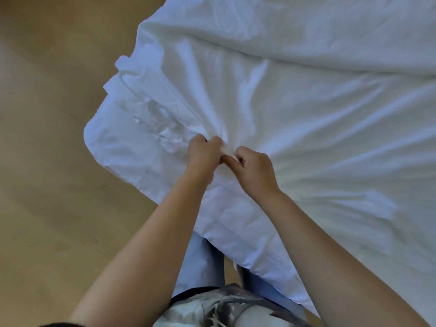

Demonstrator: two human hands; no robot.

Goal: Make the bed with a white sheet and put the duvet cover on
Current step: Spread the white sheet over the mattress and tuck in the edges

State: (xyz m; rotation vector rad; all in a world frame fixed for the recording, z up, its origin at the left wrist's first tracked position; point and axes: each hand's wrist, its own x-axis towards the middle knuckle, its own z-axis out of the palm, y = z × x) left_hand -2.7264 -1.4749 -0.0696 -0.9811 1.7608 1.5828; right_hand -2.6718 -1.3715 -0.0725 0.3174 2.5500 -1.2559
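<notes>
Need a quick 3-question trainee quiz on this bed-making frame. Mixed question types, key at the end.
1. True or false: the left hand and the right hand both pinch the white bedding.
2. Where does most of the wooden floor show? A) left of the bedding B) right of the bedding C) nowhere
3. Fill in: the two hands work ___ together, near the bedding's edge.
Key: 1 true; 2 A; 3 close.
</notes>
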